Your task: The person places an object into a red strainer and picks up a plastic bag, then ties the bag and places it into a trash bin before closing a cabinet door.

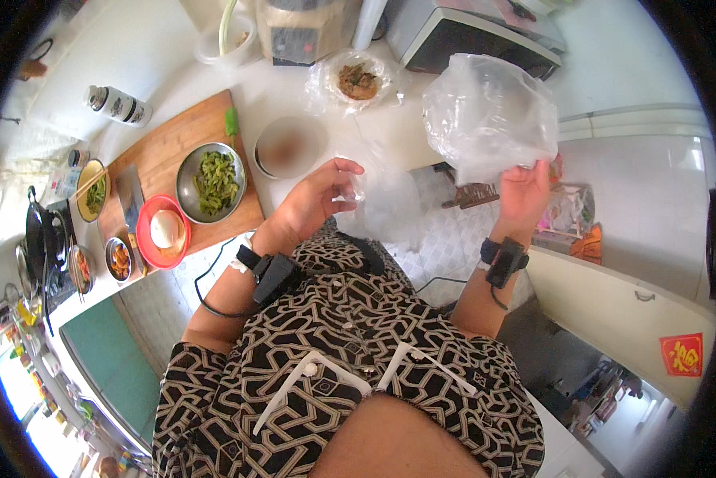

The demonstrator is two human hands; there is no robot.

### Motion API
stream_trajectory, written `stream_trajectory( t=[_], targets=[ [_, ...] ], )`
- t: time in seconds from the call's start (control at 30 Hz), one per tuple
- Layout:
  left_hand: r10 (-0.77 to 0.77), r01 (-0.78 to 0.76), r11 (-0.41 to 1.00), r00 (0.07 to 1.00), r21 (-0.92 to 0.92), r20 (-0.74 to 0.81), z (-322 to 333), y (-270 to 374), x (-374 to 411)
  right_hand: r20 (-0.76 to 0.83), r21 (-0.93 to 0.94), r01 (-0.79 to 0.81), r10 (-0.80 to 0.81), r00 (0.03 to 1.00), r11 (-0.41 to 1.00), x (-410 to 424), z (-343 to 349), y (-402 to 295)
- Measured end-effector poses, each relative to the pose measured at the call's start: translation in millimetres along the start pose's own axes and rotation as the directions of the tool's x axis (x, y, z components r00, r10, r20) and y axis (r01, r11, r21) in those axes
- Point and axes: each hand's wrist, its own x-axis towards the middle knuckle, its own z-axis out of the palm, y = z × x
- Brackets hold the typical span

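Observation:
My right hand (524,188) pinches the lower edge of a clear plastic bag (492,116), which spreads above it near the counter's right end. Filmy plastic (387,206) hangs from the fingers of my left hand (328,197), over the counter's front edge; whether it joins the other bag I cannot tell. Beyond my left hand stands a round metal dish (290,147), its contents blurred. To the left, a steel bowl of cut green vegetables (213,182) rests on a wooden cutting board (172,140). Farther back, a bowl of brown food (358,82) sits in clear plastic.
A red bowl with a white round item (165,230), a cleaver (129,197), a small bowl of orange-brown food (119,260) and a green pepper (231,121) lie at the board. A patterned flask (119,106), a countertop appliance (301,30) and a microwave oven (480,45) stand behind.

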Motion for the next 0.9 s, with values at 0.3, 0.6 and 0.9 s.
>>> stream_trajectory(
  t=[0.3,0.6,0.9],
  targets=[
    [-0.037,0.016,0.971,0.996,0.238,0.083,24,5,-3,-0.041,-0.608,0.149,-0.218,0.975,0.78,-30,42,28],
    [-0.041,0.034,0.976,0.999,0.213,0.028,44,1,12,0.553,-0.833,0.552,0.102,0.827,0.042,-82,84,78],
    [0.039,-0.038,0.999,0.999,-0.024,0.019,7,-10,14,0.267,-0.955,0.255,0.069,0.961,0.15,-99,68,54]
  ],
)
